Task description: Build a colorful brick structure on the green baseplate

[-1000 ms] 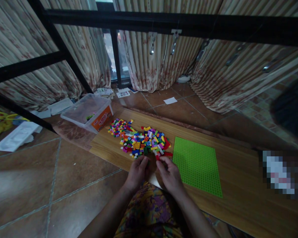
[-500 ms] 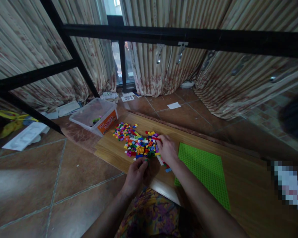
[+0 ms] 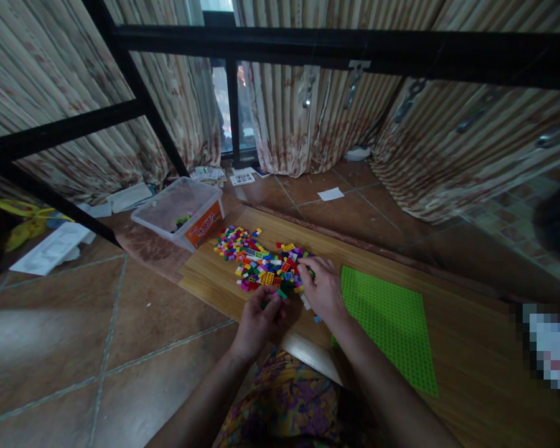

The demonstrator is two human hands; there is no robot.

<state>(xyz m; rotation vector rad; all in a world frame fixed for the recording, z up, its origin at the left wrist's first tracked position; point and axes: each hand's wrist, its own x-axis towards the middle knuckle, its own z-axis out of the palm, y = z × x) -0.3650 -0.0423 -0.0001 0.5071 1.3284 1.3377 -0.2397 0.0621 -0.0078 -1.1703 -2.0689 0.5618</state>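
My left hand (image 3: 257,314) is closed, thumb against fingers, on a small green brick (image 3: 281,294) at the near edge of a pile of toy bricks (image 3: 267,269). The fingers partly cover the brick. Over the right end of the pile, my right hand (image 3: 322,287) has its thumb and fingers apart and curved, with a dark green bit showing between them. It hides the bricks underneath. Right of that hand lies a flat green studded baseplate (image 3: 387,317), partly covered by my right forearm.
Bricks and baseplate rest on a low wooden table (image 3: 205,274). A clear plastic box (image 3: 168,208) with an orange label stands at its far left end. White packaging (image 3: 49,249) and papers (image 3: 331,194) lie on the tiled floor. Behind are black frame bars (image 3: 280,43) and curtains.
My left hand has moved slightly up towards the pile, and its green brick shows more. My right hand has shifted a little right; the red piece at its fingertips is no longer seen there.
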